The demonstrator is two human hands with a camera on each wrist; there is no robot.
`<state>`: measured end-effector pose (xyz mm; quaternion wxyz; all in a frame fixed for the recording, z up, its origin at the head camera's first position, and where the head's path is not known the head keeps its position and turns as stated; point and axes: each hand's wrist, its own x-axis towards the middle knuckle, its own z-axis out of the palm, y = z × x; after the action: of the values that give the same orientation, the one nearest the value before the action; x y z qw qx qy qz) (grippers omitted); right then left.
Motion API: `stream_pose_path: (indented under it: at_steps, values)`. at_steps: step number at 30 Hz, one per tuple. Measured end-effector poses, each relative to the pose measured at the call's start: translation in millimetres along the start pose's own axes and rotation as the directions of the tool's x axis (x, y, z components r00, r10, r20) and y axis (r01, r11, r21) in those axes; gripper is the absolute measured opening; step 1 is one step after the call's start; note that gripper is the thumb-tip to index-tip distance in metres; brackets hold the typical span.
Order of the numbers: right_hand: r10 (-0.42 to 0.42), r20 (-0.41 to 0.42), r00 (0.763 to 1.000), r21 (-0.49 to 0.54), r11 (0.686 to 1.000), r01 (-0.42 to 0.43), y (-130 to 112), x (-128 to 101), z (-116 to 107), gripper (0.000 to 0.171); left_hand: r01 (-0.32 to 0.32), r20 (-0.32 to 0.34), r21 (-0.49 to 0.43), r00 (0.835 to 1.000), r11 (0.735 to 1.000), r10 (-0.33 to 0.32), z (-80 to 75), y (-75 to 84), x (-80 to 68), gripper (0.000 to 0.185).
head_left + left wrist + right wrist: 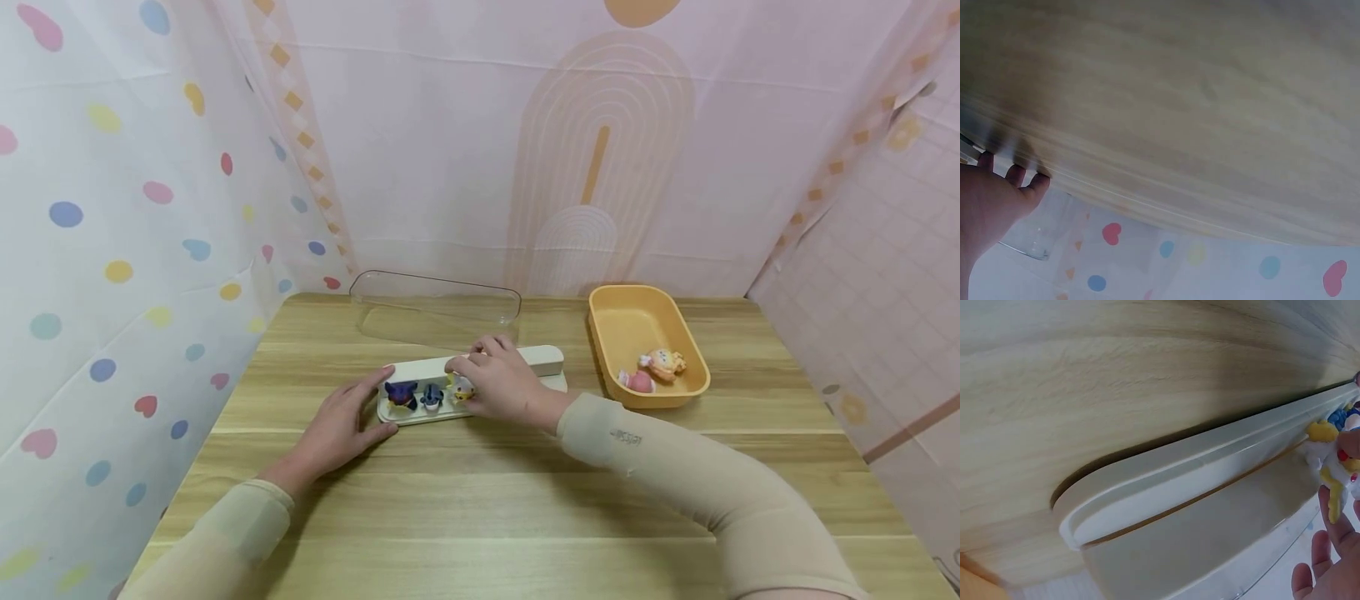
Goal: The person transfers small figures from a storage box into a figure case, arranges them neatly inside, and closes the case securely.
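A long white display base [543, 357] with a raised back step lies on the table in the head view. My left hand [341, 425] holds its left end, thumb at the front edge and fingers at the back. A dark purple figurine [401, 395] and a small blue figurine [431, 397] stand on the base near that hand. To their right, my right hand [510, 383] pinches a white and yellow figurine [1329, 456] at the base. The right wrist view shows this figurine between thumb and fingers; whether it touches the base is hard to tell.
A clear plastic cover [435, 310] lies behind the base, near the curtain. At the right, a yellow tray [630, 317] holds an orange and white figurine [663, 363] and a pink figurine [637, 382]. Wood-grain table [465, 517] extends in front of the base.
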<state>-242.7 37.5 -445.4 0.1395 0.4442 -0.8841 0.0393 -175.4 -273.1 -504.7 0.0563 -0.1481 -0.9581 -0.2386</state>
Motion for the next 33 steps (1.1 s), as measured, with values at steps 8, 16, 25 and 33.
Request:
stream_pose_path:
  at_steps: [8, 16, 25, 33]
  values:
    - [-0.015, -0.051, 0.999, -0.062, 0.998, 0.012, -3, 2, 2, 0.056, -0.01, -0.01, 0.005, 1.0, 1.0, 0.01, 0.9, -0.4, 2.5, 0.095]
    - [0.031, -0.005, 1.0, -0.04, 0.999, -0.031, -4, 2, 3, 0.069, -0.009, -0.005, 0.009, 1.0, 1.0, 0.009, 0.8, 0.0, 2.1, 0.095]
    - [0.079, 0.046, 0.996, -0.003, 0.997, -0.079, -4, 0, 0, 0.075, -0.015, -0.02, 0.011, 1.0, 1.0, 0.015, 0.5, 1.5, -1.3, 0.093]
    - [0.101, 0.067, 0.993, 0.008, 0.995, -0.102, 1, -9, -8, 0.075, -0.016, -0.022, 0.009, 1.0, 1.0, 0.017, 0.1, 1.3, -2.1, 0.093]
